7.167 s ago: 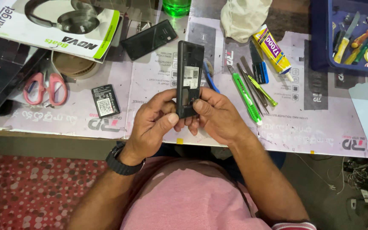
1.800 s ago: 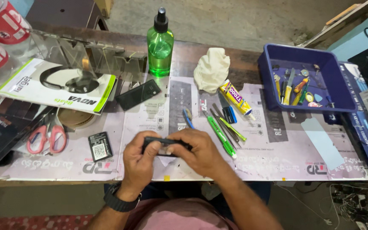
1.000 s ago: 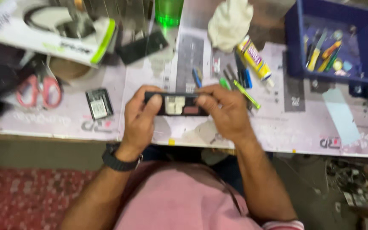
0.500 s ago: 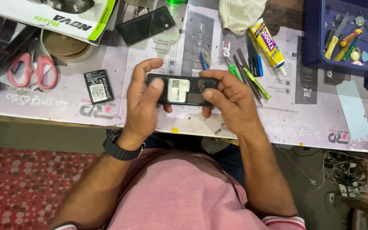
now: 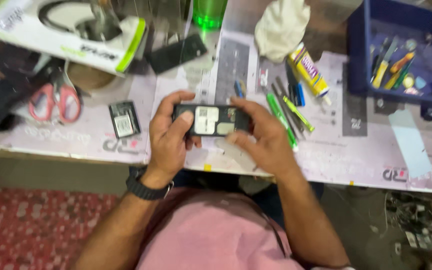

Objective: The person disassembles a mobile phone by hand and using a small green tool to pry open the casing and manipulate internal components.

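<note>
— What's the person holding?

— A phone (image 5: 211, 120), black, lying sideways with its open back facing up. Both hands are on it, just above the table's (image 5: 356, 155) near edge.

— How is the left hand gripping?

— The left hand (image 5: 168, 137) is curling round the phone's left end, fingers behind at its 12 o'clock edge, thumb lying across the open back. Closed on it, not loose. There's a dark watch (image 5: 146, 186) on that wrist.

— And the right?

— The right hand (image 5: 266, 140) is wrapping the right end, fingers bent over the top edge, thumb underneath at about 6 o'clock. Also closed on the phone.

— What's lying around?

— From the phone, at 9 o'clock, a small battery (image 5: 124, 119) is sitting flat on the mat, apart from the hands. Further out at 9 to 10 o'clock are scissors (image 5: 55, 100) with pink handles. At 11 o'clock is a black cover (image 5: 176, 52), and beyond it a white box (image 5: 66, 30). At 12 o'clock a green bottle (image 5: 208, 12) is standing, cut off by the frame.

— And on the other side?

— At 3 o'clock, just beside the right hand, green tools (image 5: 286, 115) are lying in a bunch. At 1 o'clock there's a glue tube (image 5: 308, 70) and a white rag (image 5: 281, 27). At 2 o'clock, well apart, is a blue tray (image 5: 358, 55) with small tools in it. It's all a bit blurred.
</note>
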